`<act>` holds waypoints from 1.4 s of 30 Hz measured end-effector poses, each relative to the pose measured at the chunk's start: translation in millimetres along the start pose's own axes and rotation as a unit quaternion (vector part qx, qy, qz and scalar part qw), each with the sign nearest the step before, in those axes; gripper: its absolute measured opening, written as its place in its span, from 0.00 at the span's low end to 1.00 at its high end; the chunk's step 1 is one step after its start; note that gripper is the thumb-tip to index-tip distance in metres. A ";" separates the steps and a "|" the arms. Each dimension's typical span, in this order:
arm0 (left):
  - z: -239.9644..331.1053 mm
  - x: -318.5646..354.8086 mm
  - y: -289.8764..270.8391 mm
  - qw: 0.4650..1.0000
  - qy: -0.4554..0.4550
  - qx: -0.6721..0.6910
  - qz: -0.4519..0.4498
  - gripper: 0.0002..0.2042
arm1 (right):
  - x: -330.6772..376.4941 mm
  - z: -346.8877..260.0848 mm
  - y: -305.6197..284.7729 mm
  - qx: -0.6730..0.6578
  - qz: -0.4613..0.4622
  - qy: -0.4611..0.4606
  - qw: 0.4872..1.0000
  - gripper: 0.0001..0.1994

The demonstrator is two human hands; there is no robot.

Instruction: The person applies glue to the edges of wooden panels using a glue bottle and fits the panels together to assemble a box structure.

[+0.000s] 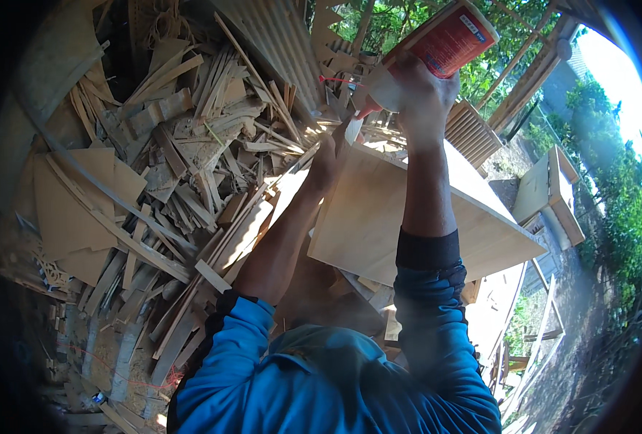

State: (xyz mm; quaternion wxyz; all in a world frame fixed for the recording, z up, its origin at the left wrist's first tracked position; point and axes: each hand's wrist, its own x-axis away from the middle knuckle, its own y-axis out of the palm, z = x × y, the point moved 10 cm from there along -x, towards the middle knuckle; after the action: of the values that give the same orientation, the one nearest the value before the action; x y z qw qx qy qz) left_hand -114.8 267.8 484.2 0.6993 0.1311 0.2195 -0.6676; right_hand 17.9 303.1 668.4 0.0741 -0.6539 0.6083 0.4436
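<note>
High in the view, my right hand (426, 94) is wrapped around a large glue bottle (460, 42) with a red label. The bottle is tipped over, its red nozzle pointing down and left toward my left hand (326, 158). That hand is closed at the upper left corner of a pale wooden panel (415, 217), its fingertips partly hidden. Just under the nozzle shows a small white patch (353, 129); whether it is glue or lit wood I cannot tell. The panel lies slanted beneath my right forearm.
A big heap of wood offcuts (183, 166) fills the left side, with flat brown sheets (75, 202) beside it. Corrugated metal (274, 50) leans behind. To the right stand a slatted wooden piece (473, 134) and a wooden box-like piece (549, 188), near greenery.
</note>
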 end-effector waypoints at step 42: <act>5.4 -5.4 -13.4 0.980 -0.058 0.181 0.060 0.22 | 14.3 -39.2 16.3 0.200 0.072 -0.060 0.975 0.11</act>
State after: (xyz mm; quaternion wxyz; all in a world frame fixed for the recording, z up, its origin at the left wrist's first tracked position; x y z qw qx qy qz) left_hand -127.5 268.9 493.0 0.7141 0.2291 0.0459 -0.6599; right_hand 21.1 263.7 689.4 0.2075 -0.5528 0.7244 0.3557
